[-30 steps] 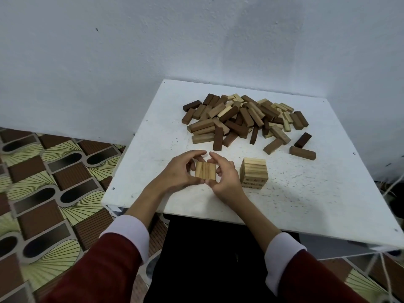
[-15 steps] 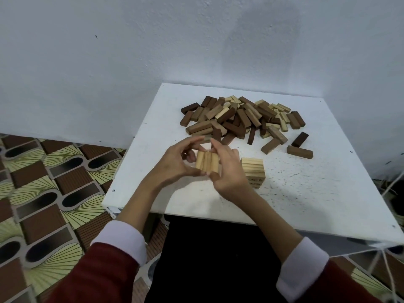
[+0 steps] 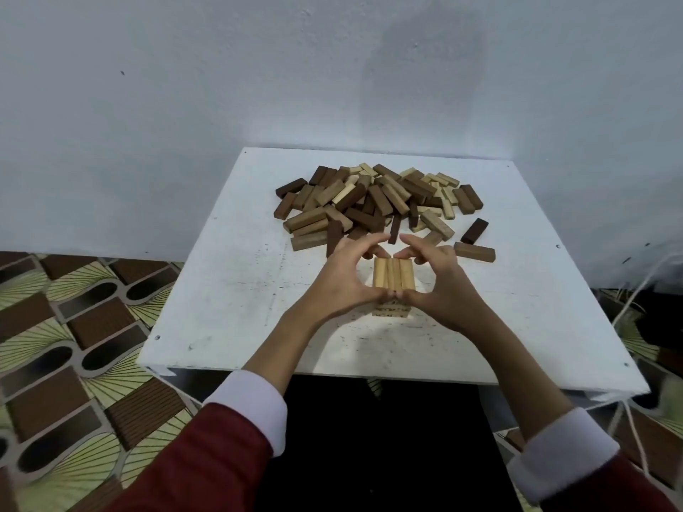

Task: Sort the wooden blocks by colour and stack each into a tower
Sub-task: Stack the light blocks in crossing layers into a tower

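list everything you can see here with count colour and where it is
row of light wooden blocks: three or four, pale tan, side by side between both hands over the tower
light block tower: one, pale tan, near centre of table, mostly hidden
heap of loose wooden blocks: many, dark brown, mid brown and pale, far half of table
white square table: one, against the wall
patterned floor: brown and yellow-green, left and right
white cords: right edge
left hand: one, fingers gripping the row, red sleeve
right hand: one, likewise
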`<state>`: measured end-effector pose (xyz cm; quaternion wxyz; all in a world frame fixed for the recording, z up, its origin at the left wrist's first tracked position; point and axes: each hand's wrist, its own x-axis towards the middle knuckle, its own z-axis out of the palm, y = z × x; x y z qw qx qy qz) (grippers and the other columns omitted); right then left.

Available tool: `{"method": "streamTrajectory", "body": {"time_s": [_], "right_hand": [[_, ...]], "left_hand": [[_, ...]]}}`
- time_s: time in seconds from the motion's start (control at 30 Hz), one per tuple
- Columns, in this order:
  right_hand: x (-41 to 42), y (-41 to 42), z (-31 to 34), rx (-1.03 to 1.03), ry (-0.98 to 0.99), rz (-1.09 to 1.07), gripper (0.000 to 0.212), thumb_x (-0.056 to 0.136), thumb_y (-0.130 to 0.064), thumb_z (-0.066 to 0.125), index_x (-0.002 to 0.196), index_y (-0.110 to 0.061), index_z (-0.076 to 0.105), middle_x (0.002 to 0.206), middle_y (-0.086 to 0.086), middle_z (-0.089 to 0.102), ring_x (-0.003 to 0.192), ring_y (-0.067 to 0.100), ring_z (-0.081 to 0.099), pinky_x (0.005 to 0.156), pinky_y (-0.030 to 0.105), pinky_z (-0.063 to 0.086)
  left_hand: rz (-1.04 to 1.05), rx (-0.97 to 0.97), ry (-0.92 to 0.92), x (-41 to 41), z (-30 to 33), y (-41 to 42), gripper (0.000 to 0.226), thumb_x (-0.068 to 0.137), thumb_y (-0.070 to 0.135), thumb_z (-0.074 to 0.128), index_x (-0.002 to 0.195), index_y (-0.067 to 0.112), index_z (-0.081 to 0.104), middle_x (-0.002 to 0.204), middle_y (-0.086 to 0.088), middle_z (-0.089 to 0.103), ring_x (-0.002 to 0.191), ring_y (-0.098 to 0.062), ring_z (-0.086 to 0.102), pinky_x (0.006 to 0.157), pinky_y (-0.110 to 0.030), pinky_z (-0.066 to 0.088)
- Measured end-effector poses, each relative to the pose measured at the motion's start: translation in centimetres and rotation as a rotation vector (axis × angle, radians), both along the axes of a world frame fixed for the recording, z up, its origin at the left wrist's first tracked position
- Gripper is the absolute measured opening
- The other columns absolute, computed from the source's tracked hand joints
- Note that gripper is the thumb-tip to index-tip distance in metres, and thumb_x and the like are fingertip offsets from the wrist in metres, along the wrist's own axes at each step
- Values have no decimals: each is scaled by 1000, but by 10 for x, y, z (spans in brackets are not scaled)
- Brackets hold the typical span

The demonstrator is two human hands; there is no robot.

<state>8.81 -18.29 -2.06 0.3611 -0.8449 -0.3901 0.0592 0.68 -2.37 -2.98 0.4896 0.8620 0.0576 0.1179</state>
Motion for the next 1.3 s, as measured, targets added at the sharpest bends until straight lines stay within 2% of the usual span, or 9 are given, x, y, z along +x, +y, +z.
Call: {"method": "streamTrajectory", "body": {"time_s": [0.1, 0.37, 0.53, 0.63, 0.83, 1.0, 1.13, 1.3], "right_hand": [[4, -4, -6, -3, 52, 14, 82, 72, -17, 79, 142, -19, 36, 114, -9, 55, 111, 11, 35, 93, 32, 34], [6, -6, -14, 78, 138, 28, 76, 75, -10, 75, 140, -20, 38, 109, -19, 51, 112, 11, 36, 96, 36, 37], [8, -9, -14, 64, 180, 39, 85, 74, -20, 79, 144, -22, 31, 129, -7, 50, 123, 14, 32, 99, 33, 31], [9, -9, -15, 45, 180, 32, 85, 75, -21, 78, 144, -22, 29, 133, -4, 49, 124, 14, 32, 98, 31, 30], [9, -10, -18, 37, 209, 45, 81, 76, -15, 77, 143, -21, 32, 124, -7, 50, 120, 14, 35, 96, 30, 33], [10, -9, -18, 42, 216, 51, 79, 76, -14, 76, 142, -21, 33, 119, -9, 49, 116, 10, 35, 92, 26, 30], [11, -8, -18, 37, 218, 56, 78, 76, -13, 77, 141, -21, 35, 115, -14, 46, 114, 9, 35, 92, 26, 31], [12, -9, -18, 41, 221, 65, 78, 76, -12, 76, 141, -21, 35, 119, -9, 49, 117, 12, 37, 93, 26, 32]], "left_hand": [[-9, 18, 21, 2, -3, -3, 81, 66, 18, 84, 135, 32, 43, 111, 12, 59, 107, 1, 40, 84, -7, 29], [-10, 68, 70, 4, -6, -6, 81, 70, 20, 82, 139, 25, 40, 113, 12, 54, 113, -8, 41, 84, -14, 32], [-33, 77, 98, 3, -6, -5, 86, 71, 26, 81, 142, 24, 34, 125, 7, 50, 121, -9, 37, 92, -25, 32], [-40, 74, 102, 2, -7, -4, 85, 71, 26, 81, 142, 22, 35, 124, 6, 51, 121, -11, 38, 95, -27, 34], [-28, 56, 96, 4, -10, -3, 82, 71, 26, 81, 140, 22, 37, 121, 6, 55, 117, -8, 41, 92, -20, 31], [-23, 52, 82, 5, -13, -2, 81, 71, 23, 81, 140, 22, 39, 115, 11, 55, 115, -7, 44, 87, -7, 29], [-26, 39, 74, 5, -13, -2, 82, 70, 21, 82, 140, 20, 39, 115, 9, 54, 114, -7, 46, 88, -8, 31], [-35, 27, 58, 6, -14, -3, 83, 70, 22, 82, 140, 20, 39, 120, 5, 55, 114, -5, 48, 87, -5, 31]]}}
